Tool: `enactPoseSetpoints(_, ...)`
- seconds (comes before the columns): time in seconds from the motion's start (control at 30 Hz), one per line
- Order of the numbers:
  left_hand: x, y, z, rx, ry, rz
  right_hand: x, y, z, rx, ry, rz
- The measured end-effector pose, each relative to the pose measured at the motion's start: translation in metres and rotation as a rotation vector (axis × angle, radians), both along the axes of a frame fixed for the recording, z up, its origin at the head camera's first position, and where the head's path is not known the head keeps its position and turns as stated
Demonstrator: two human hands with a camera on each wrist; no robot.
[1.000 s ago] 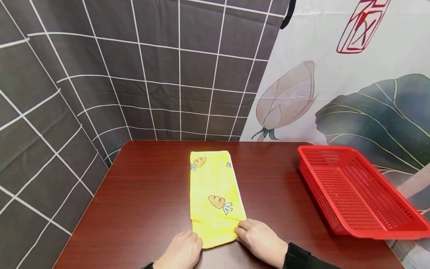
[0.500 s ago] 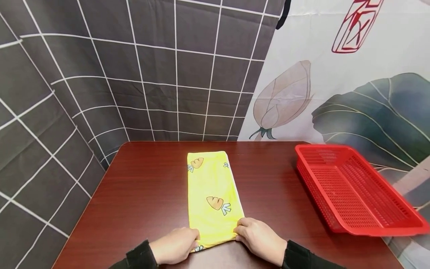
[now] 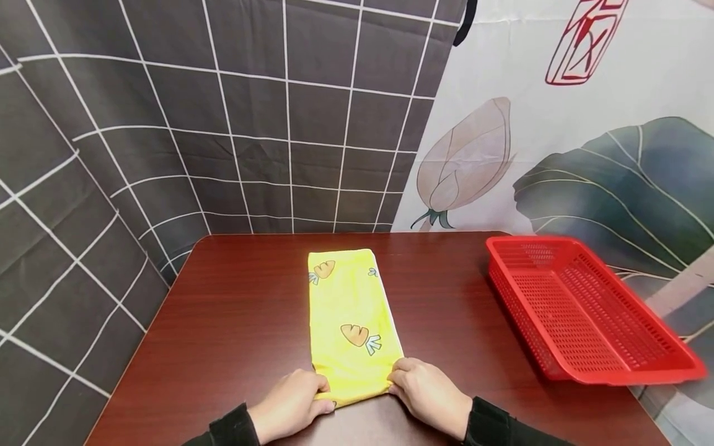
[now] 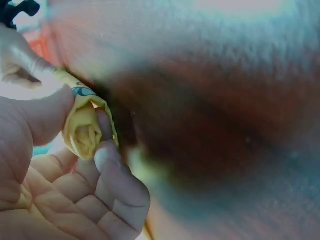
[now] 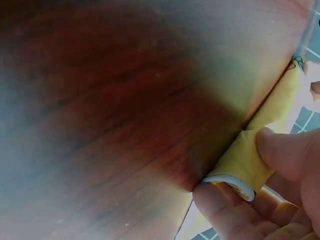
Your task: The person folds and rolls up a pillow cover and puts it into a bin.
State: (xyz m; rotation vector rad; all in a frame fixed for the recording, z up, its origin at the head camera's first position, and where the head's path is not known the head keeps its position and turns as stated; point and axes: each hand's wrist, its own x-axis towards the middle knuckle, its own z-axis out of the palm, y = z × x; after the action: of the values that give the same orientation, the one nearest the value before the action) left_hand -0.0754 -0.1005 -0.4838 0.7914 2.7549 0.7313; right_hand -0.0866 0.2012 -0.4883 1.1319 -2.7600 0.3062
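A yellow cloth (image 3: pixel 340 297) printed with carrots lies lengthwise on the table, folded into a long strip with a white edge along its right side. Its near end is rolled up. At the left end of that roll, my left hand (image 3: pixel 292 399) pinches the fabric between thumb and fingers; the left wrist view shows the spiral of the rolled cloth (image 4: pixel 82 132) there. My right hand (image 3: pixel 426 393) grips the opposite end. In the right wrist view, the thumb presses on the roll (image 5: pixel 240 160) from one side, with fingers curled under its white-edged opening.
A red plastic basket (image 3: pixel 549 322) with perforated walls stands at the table's right edge. The dark red wooden table (image 3: pixel 240 310) ends at the back against a grey grid-patterned curtain (image 3: pixel 256 155) and a white hanging (image 3: pixel 502 74) with plant drawings.
My left hand has shifted its hold at the cloth's near left corner, its fingers now further over the roll. The right hand keeps its grip. The head view has turned slightly right.
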Motion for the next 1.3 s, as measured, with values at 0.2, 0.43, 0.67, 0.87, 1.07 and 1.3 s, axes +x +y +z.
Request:
enactPoseSetpoints(0.2,-0.003,-0.001,-0.009,0.012,0.035,-0.014,0.002,0.004,-0.004,-0.047,0.018,0.017)
enactPoseSetpoints(0.43,-0.024,-0.005,-0.034,0.184,-0.189,0.008,0.002,0.004,-0.003,-0.039,0.043,0.04)
enactPoseSetpoints(0.67,-0.026,0.005,-0.013,0.013,-0.162,0.183,0.002,0.002,-0.001,0.011,0.024,0.049)
enactPoseSetpoints(0.87,-0.02,0.016,0.0,-0.211,0.147,0.198,0.001,0.002,0.004,0.029,0.002,0.038)
enactPoseSetpoints(1.07,-0.009,0.025,-0.005,-0.266,0.545,-0.036,0.001,0.001,0.005,0.044,-0.021,0.022)
enactPoseSetpoints(1.3,0.007,0.024,-0.01,-0.317,0.767,-0.191,0.0,0.001,0.003,0.042,0.013,0.024)
